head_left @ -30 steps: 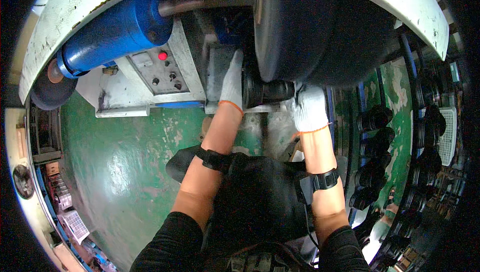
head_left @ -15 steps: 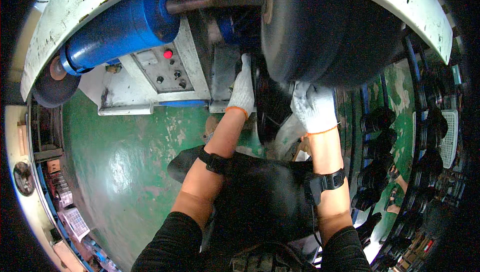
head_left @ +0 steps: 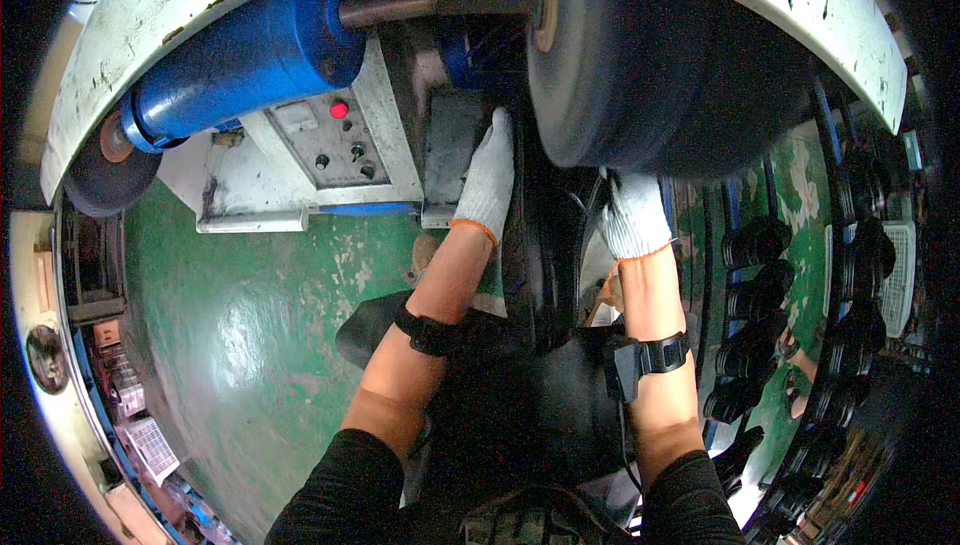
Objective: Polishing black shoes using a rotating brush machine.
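Note:
A long, dark, glossy black piece [head_left: 552, 245] is held between my two hands, close under a large dark buffing wheel [head_left: 650, 65] whose surface is smeared by spinning. Its exact kind is hard to make out. My left hand [head_left: 488, 183], in a white knitted glove with an orange cuff, closes on the piece's left side, thumb pointing away from me. On the other side, my right hand [head_left: 636, 215], gloved alike, grips it just below the wheel. The fingers of both hands are mostly hidden by the piece and the wheel.
A blue motor housing [head_left: 240, 60] joins the wheel by a steel shaft [head_left: 440, 0]. Below it stands a control panel [head_left: 335, 145] with a red button. A smaller wheel [head_left: 110, 170] sits far left. Racks of black items [head_left: 755, 295] line the right; a pale curved hood [head_left: 840, 25] arches overhead.
The black piece has turned between my hands and shows a broader dark surface, reaching nearer to me. My right hand has shifted and tilted slightly; my left stays nearly in place.

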A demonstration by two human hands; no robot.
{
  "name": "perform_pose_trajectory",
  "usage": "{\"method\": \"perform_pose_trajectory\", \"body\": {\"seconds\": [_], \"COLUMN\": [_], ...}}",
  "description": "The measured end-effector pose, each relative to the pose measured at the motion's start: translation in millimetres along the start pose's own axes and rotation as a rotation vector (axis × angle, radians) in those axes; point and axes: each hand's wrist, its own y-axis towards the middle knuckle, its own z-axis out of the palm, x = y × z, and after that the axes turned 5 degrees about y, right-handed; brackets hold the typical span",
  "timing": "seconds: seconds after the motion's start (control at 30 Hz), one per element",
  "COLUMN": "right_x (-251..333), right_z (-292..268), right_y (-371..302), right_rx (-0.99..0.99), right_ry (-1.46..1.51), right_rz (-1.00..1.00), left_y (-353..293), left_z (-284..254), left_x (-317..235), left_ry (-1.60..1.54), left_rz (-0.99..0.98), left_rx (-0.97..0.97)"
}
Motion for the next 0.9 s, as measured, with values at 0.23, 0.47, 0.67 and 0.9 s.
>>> {"method": "perform_pose_trajectory", "body": {"seconds": [0.23, 0.47, 0.67, 0.9], "right_x": [3, -14, 13, -3], "right_z": [-5, -12, -35, -73], "right_y": [9, 0, -10, -19], "right_rx": [-0.194, -0.238, -0.252, 0.131], "right_ry": [1.728, 1.217, 0.123, -0.349], "right_rz": [0.267, 0.107, -0.110, -0.151], "left_y": [-40, -67, -82, -18], "left_z": [33, 39, 27, 46], "left_x": [-15, -30, -49, 37], "left_ry": [-0.395, -0.087, 0.563, 0.967], "left_rz": [-0.021, 0.476, 0.855, 1.263], "left_rx": [0.392, 0.566, 0.381, -0.280]}}
